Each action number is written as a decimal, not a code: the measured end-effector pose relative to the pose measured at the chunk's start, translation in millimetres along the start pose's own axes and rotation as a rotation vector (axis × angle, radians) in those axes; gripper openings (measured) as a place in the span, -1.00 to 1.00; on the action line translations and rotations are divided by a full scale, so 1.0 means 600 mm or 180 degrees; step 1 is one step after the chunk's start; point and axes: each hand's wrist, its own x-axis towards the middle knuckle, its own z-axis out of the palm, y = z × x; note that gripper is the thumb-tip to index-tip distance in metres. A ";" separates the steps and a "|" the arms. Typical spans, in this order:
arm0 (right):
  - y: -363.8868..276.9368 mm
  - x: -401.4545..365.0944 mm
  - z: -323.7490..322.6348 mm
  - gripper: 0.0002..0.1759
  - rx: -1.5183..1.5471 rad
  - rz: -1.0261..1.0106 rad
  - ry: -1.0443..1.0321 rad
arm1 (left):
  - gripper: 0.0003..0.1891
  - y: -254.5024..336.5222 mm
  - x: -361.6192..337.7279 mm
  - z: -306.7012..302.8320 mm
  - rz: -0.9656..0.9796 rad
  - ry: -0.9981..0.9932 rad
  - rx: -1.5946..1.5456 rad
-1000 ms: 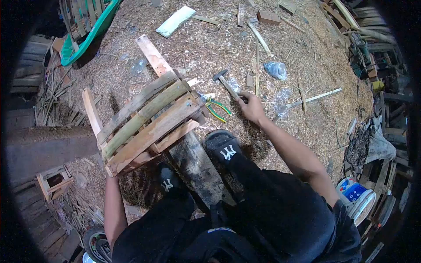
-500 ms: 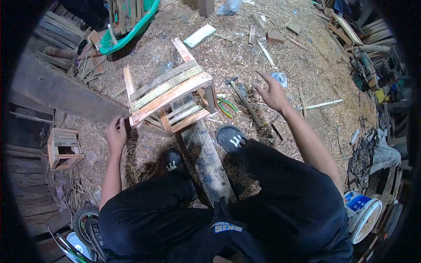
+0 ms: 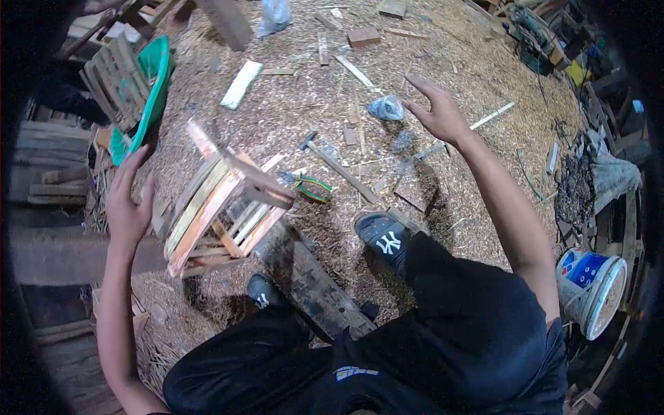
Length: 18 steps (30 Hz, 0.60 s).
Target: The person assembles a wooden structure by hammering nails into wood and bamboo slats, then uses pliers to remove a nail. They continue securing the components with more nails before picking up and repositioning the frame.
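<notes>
A small slatted wooden stool (image 3: 206,207) rests tilted at the far end of a worn plank (image 3: 311,283), in front of my feet. Just left of the stool, my left hand (image 3: 131,200) is open with the fingers stretched upward, holding nothing; a gap seems to separate it from the wood. My right hand (image 3: 440,117) hovers open over the shavings, thumb and fingers apart. Closest to its fingertips lies a clear plastic bag (image 3: 386,108) with dark contents. Between the hands are a hammer (image 3: 340,168) and green-and-yellow handled pliers (image 3: 313,188).
Wood shavings and offcuts cover the floor. A green wheelbarrow-like tub (image 3: 160,83) with boards beside it stands at upper left. At right is a white bucket (image 3: 600,294). A thick beam (image 3: 76,256) runs along the left, and a brick (image 3: 364,37) lies further off.
My left hand has moved up and away from the stool's corner, its fingers now extended. The stool appears turned and more tilted. The whole view has swung, and my right hand stays open.
</notes>
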 end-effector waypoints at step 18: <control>0.184 0.056 0.212 -0.75 0.0103 0.0157 -0.0607 | -0.41 0.176 0.369 0.307 0.1206 -0.0958 0.0353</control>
